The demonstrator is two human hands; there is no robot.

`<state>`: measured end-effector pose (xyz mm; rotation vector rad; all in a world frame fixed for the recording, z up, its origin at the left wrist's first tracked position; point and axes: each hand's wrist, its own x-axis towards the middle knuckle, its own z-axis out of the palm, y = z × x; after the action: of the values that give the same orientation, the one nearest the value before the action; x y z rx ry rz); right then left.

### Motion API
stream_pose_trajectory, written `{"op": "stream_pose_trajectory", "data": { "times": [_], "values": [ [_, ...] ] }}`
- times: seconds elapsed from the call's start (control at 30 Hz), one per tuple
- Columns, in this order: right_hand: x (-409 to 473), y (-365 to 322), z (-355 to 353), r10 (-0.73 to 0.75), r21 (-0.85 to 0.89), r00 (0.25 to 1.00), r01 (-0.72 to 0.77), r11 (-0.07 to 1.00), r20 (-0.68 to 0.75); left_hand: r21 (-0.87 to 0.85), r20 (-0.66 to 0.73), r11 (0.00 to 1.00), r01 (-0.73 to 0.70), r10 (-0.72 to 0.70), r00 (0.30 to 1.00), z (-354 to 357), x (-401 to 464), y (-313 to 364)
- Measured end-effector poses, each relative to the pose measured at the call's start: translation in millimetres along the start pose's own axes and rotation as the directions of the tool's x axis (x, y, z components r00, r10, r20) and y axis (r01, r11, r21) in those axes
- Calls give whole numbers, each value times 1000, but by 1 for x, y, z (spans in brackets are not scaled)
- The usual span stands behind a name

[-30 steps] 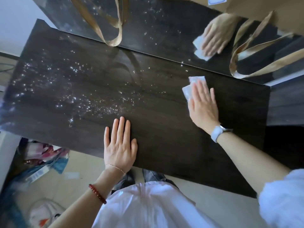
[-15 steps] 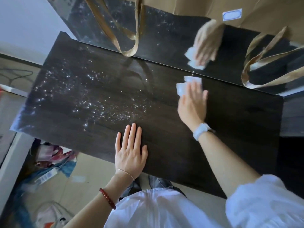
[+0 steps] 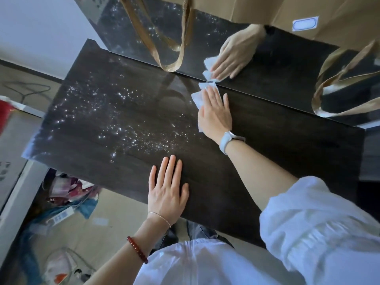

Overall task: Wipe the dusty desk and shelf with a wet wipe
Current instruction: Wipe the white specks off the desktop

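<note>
A dark wooden desk top point(image 3: 277, 153) fills the view, with white dust specks point(image 3: 115, 120) spread over its left half. My right hand point(image 3: 214, 115) lies flat on a white wet wipe point(image 3: 198, 98), pressed to the desk near the back edge. My left hand point(image 3: 166, 190) rests flat with fingers apart on the front edge, holding nothing. A glossy dark back panel point(image 3: 287, 64) behind the desk mirrors the right hand and the wipe.
Brown paper bags point(image 3: 339, 15) with ribbon handles point(image 3: 172, 64) show at the back, reflected in the panel. Below the desk's left front, the floor holds a pile of coloured bags and cloth point(image 3: 70, 194). A white surface edge point(image 3: 16, 194) stands at the far left.
My right hand has slid the wipe leftward along the back of the desk, toward the dusty patch. The left hand has stayed in place. The view has shifted.
</note>
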<state>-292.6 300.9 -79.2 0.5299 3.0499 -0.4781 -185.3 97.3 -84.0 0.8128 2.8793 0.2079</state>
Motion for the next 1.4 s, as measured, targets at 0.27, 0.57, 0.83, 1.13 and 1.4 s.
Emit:
{"op": "stream_pose_trajectory", "data": {
  "times": [0.27,0.57,0.83,1.13,1.4],
  "values": [
    [-64,92,-32,394,14,914,-394,919,-100,-20,-6,1000,5,-5,1000,-1,1,1],
    [-84,-65,35,-210,-52,978,209,977,-18,-230,-196,967,112,-159,968,-32,-2,-67],
    [-93,-35,27,57,-187,996,-68,980,-63,-198,-174,921,337,-371,912,-45,11,-201],
    [-99,-237,86,-33,-92,999,29,995,-39,-76,-82,983,167,-173,982,-37,9,-250],
    [-136,-139,57,342,-129,932,-355,926,-117,-62,-108,992,113,-119,987,-33,10,-256]
  ]
}}
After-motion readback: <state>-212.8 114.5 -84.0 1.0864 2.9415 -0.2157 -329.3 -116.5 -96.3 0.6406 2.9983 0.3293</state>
